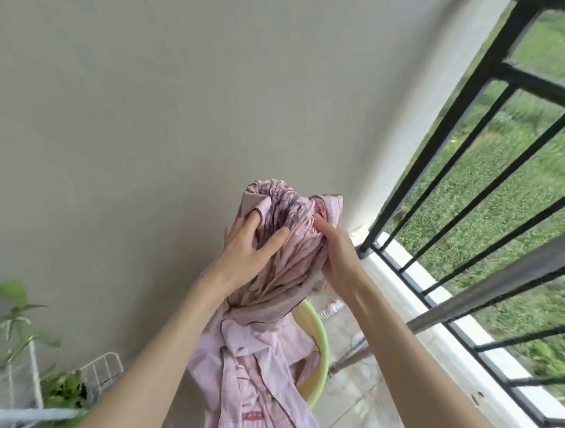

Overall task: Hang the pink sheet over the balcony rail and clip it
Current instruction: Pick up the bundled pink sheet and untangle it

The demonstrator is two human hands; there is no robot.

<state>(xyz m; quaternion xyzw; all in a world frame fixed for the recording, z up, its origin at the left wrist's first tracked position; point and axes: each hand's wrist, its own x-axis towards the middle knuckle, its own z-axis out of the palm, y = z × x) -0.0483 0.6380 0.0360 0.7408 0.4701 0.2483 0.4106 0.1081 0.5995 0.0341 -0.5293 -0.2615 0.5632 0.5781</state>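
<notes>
The pink sheet (283, 246) is bunched into a thick twisted bundle held up in front of the grey wall, its lower part hanging down over a light green basin (321, 346). My left hand (248, 244) grips the bundle's left side with fingers spread over the folds. On the right side, my right hand (334, 251) holds the bundle, fingertips tucked into the cloth. The black balcony rail (471, 102) with slanted bars runs along the right, apart from the sheet. No clip is in sight.
A white ledge (438, 302) runs under the rail, with grass beyond. A grey-brown pole (496, 285) crosses in front of the bars. At the lower left stand a white wire rack (102, 371) and green plants (60, 388). The floor is wet concrete.
</notes>
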